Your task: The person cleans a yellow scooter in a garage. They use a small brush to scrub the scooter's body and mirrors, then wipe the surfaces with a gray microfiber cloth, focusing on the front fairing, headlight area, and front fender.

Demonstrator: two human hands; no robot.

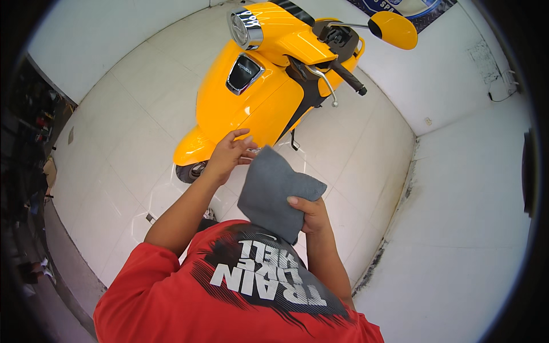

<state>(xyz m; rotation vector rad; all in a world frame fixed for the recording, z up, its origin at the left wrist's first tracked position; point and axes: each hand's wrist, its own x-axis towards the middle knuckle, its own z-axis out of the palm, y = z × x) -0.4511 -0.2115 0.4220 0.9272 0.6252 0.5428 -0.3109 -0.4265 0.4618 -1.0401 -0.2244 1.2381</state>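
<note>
A folded grey cloth (266, 191) hangs in front of me, gripped at its right edge by my right hand (311, 214), thumb on top. My left hand (230, 154) is raised just left of the cloth's upper corner, fingers apart and holding nothing. Whether its fingertips touch the cloth I cannot tell. Beyond both hands stands a glossy yellow scooter (251, 103), its front turned toward me. Its round headlight (243, 30), dark chrome-framed badge panel (245, 73) and front wheel (191, 171) show, along with a brake lever (326, 83) and a black handgrip (349, 79).
The scooter's yellow-backed mirror (394, 30) sticks out at the upper right. Pale tiles cover the floor (131, 126). White walls (457, 171) with dark stains along the base close off the right side. Dim clutter (43, 120) lines the far left edge.
</note>
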